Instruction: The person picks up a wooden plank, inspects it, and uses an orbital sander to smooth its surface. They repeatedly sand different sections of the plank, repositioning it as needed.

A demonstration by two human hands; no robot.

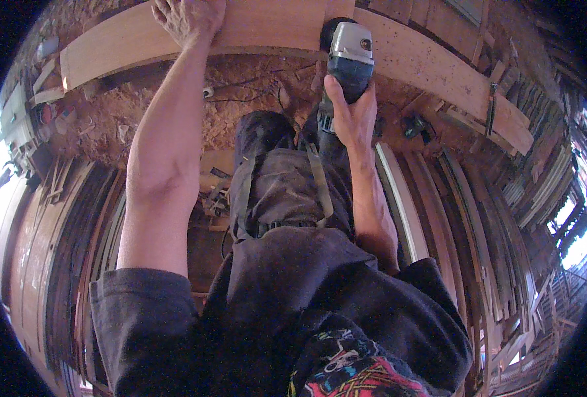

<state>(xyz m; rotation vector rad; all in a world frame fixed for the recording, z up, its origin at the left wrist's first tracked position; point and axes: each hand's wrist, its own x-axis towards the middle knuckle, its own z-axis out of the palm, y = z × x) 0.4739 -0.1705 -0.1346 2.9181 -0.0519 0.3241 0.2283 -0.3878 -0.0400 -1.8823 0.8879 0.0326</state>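
Note:
My right hand (353, 116) is wrapped round the body of an angle grinder (351, 58) with a silver head and a dark blue-green casing. A dark round disc (333, 32) at its head lies against the long pale wooden board (273, 30), near the board's front edge. Further left, my left hand (189, 21) lies on the same board with its fingers stretched out, partly cut off by the upper rim of the view. It holds nothing that I can see.
Sawdust and shavings cover the ground (240, 89) under the board. A dark clamp (491, 109) crosses the board's right part. Below it lies a green power tool (418, 127). Long planks (48, 245) stand stacked at left, more timber (452, 218) at right. A cable (237, 85) runs below the board.

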